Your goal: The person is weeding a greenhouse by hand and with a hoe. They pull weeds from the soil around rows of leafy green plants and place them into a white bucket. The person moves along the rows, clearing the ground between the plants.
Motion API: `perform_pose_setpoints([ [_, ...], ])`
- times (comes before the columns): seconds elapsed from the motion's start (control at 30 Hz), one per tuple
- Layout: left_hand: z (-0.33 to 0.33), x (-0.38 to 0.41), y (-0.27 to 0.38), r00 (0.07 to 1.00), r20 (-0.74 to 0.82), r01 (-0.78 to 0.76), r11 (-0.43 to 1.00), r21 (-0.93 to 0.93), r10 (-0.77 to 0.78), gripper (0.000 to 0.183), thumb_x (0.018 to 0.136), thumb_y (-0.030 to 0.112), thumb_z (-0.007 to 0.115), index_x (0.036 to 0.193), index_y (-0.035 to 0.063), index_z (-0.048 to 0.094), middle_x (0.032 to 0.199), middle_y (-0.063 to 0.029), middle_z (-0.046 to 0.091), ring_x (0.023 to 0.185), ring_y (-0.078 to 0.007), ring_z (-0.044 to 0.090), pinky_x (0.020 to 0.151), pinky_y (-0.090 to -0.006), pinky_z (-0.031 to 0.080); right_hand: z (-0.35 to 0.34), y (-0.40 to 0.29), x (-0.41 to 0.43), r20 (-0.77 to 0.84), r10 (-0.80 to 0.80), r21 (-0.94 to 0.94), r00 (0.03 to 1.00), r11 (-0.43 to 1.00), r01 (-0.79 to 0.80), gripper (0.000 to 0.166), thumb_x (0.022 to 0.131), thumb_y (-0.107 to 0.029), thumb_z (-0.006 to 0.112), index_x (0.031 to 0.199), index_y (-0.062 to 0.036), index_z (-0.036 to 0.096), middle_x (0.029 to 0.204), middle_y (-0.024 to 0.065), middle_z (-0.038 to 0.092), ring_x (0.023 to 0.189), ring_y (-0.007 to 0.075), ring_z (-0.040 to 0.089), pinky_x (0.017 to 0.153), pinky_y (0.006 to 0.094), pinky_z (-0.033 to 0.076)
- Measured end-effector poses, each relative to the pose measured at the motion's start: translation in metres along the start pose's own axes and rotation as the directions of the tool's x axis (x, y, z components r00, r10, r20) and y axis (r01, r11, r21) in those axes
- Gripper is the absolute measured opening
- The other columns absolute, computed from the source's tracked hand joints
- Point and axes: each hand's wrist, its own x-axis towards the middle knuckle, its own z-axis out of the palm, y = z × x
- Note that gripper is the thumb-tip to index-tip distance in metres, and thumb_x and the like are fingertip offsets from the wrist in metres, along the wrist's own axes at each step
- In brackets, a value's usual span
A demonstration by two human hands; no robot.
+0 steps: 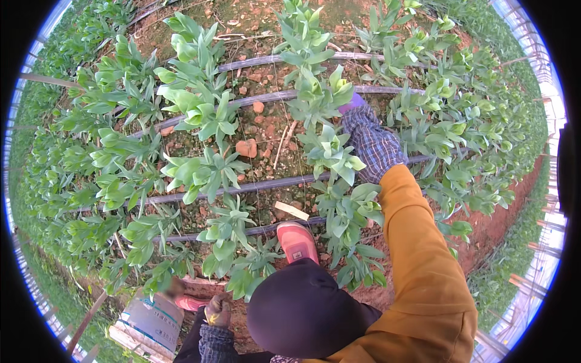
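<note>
My right hand [353, 103], in a purple glove, reaches among the broad-leaved green plants to the right of the middle row. Leaves of one plant [339, 88] cover its fingers, so any hold is hidden. A checked sleeve cover [372, 140] runs from that glove to my orange-brown sleeve. Low on the left, my left hand [218, 311] is in a soiled glove beside my dark trouser leg. Its fingers are curled together and nothing shows in them. Another leafy plant [333, 152] stands just nearer than my right wrist.
Black drip irrigation tapes [254, 187] and thin strings cross the reddish soil between plant rows. My pink shoe [297, 240] is planted between two rows, near a pale flat strip [292, 210]. A white bucket [152, 322] bearing writing stands lower left. A clod [246, 148] lies mid-bed.
</note>
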Motion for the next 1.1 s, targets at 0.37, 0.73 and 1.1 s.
perform_pose_setpoints([
  [0.37,-0.017,0.1,0.082,0.986,-0.137,-0.118,0.973,-0.2,0.091,0.012,0.085,0.003,0.053,0.096,0.0013,0.057,0.083,-0.0029,0.06,0.073,-0.0079,0.053,0.066,-0.022,0.044,-0.077,0.043,-0.049,-0.029,-0.142,0.056,0.989,0.988,0.143,0.026,0.078,-0.027,0.059,0.089,-0.0037,0.063,0.08,0.0172,0.062,0.076,0.0294,0.06,0.07,0.0375,0.046],
  [0.73,0.006,0.25,0.188,0.771,-0.414,-0.39,0.872,0.294,0.484,0.027,0.08,0.0,0.049,0.107,0.0,0.051,0.102,-0.0134,0.054,0.096,-0.0261,0.053,0.086,-0.0367,0.042,-0.05,0.008,-0.053,0.099,-0.244,-0.27,0.965,0.927,0.262,0.033,0.08,-0.031,0.055,0.104,-0.0089,0.06,0.097,0.0177,0.062,0.089,0.0327,0.061,0.08,0.0409,0.048],
  [1.1,0.024,0.408,0.179,0.306,-0.534,-0.552,0.604,0.576,0.788,0.047,0.073,0.01,0.049,0.118,-0.0013,0.046,0.121,-0.0161,0.049,0.105,-0.0345,0.05,0.087,-0.0428,0.042,-0.09,0.0,0.04,-0.144,0.087,0.733,0.986,0.678,0.048,0.021,0.081,-0.004,0.051,0.102,-0.0008,0.052,0.073,0.0069,0.057,0.048,0.0145,0.053,0.044,0.0267,0.045],
])
